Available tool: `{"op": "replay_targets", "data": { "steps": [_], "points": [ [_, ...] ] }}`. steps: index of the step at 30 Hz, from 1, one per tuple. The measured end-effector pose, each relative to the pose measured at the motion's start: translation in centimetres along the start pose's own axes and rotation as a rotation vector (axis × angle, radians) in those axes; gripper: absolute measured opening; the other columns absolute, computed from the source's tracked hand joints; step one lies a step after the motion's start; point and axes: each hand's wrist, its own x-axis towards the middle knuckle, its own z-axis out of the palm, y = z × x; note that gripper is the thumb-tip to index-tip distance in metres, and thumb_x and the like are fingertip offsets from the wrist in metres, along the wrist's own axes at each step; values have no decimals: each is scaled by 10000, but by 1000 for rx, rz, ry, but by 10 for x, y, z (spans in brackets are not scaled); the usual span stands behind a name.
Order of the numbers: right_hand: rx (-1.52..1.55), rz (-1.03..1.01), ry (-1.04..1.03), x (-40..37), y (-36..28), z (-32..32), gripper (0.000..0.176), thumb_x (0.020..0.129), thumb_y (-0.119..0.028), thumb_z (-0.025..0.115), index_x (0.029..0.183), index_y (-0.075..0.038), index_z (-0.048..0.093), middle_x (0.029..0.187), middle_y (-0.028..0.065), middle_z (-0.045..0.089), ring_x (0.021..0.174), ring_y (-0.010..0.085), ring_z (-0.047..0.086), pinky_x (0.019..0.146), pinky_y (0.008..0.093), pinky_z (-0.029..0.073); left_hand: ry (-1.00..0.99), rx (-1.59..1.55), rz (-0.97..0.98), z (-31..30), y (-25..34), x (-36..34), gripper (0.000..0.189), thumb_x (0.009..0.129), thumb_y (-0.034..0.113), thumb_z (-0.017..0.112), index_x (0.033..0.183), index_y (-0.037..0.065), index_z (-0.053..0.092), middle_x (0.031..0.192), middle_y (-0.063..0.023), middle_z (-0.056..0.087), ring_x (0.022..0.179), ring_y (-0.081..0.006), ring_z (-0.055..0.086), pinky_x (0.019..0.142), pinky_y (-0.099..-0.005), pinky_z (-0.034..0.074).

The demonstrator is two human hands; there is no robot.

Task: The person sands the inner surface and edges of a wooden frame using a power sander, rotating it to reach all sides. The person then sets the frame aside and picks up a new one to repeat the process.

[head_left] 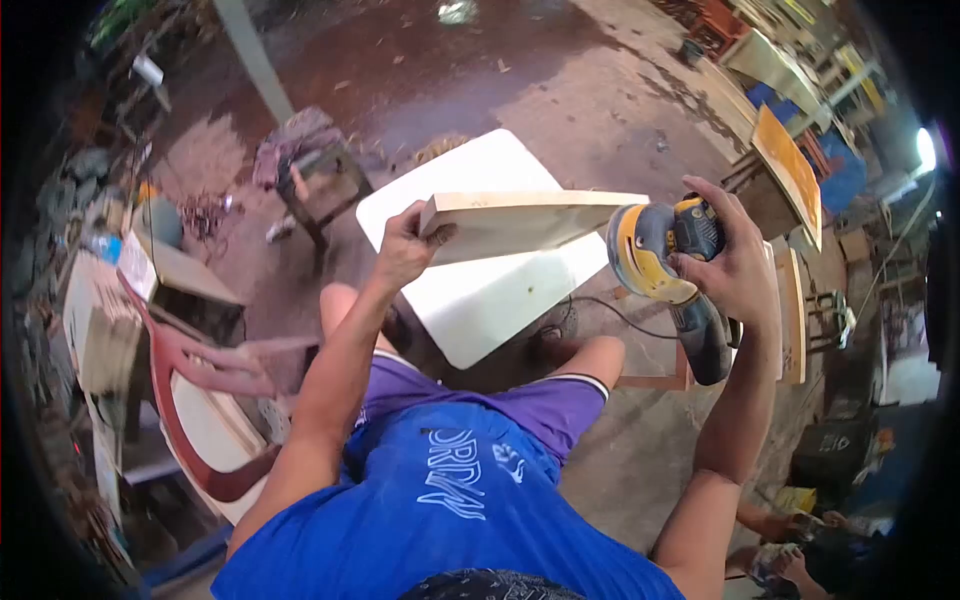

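Observation:
My left hand [406, 248] is closed round the left end of a pale wooden board [530, 225], which is tipped up on its edge over a white tabletop [480, 310]. A yellow and black orbital sander [650, 250] is in my right hand [738, 262], my fingers wrapped over its top. It is turned sideways, its round pad facing the board's right end and right at it. The sander's black rear part [700, 340] hangs down below my hand.
A dark cord [630, 322] runs below the tabletop. On the left are a reddish curved chair frame [185, 440] and stacked pale boards [100, 320]. A small stool [325, 185] stands behind. An orange-brown panel [788, 170] leans at right; another person's hands [790, 560] show lower right.

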Motion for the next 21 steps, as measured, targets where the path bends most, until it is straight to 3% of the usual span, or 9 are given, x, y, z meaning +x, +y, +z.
{"op": "replay_targets", "data": {
  "steps": [3,5,8,11,14,21],
  "points": [
    [11,-118,-73,27,-17,38,804,655,-150,808,1434,-149,611,1189,146,668,1111,340,677,997,426,531,36,94,-208,-17,-41,-35,171,936,66,826,1038,18,697,909,28,689,874,-66,582,811,-262,504],
    [-22,-159,-140,43,-41,63,798,662,-154,806,1436,-156,610,1183,147,666,1113,344,677,990,432,532,41,51,-234,-27,-78,-58,153,940,53,814,1024,12,693,892,25,695,872,-65,592,813,-263,512],
    [-94,-200,-195,68,-76,99,785,675,-159,802,1436,-174,607,1175,147,663,1117,355,675,976,446,534,3,112,-175,-26,-89,-60,173,930,53,811,1072,10,723,896,1,731,867,-67,632,802,-266,542],
    [-163,-240,-237,87,-91,134,763,699,-165,801,1435,-210,603,1198,147,656,1132,372,670,974,465,539,-43,-76,-175,-31,-63,-44,254,926,74,821,1174,42,772,1034,-21,785,941,-82,682,857,-280,563],
    [-197,-234,-314,98,-100,154,747,733,-190,807,1445,-240,588,1250,144,649,1146,383,676,983,477,557,-87,-195,-146,-30,-81,-38,201,918,77,830,1106,25,782,920,9,773,866,-44,660,808,-262,566],
    [-233,-259,-363,112,-134,177,750,738,-197,870,1434,-214,591,1229,138,650,1161,372,675,980,463,557,-101,-304,-142,-32,-81,-31,128,940,40,788,1067,34,800,938,34,780,862,-35,653,793,-252,563]
  ]
}}
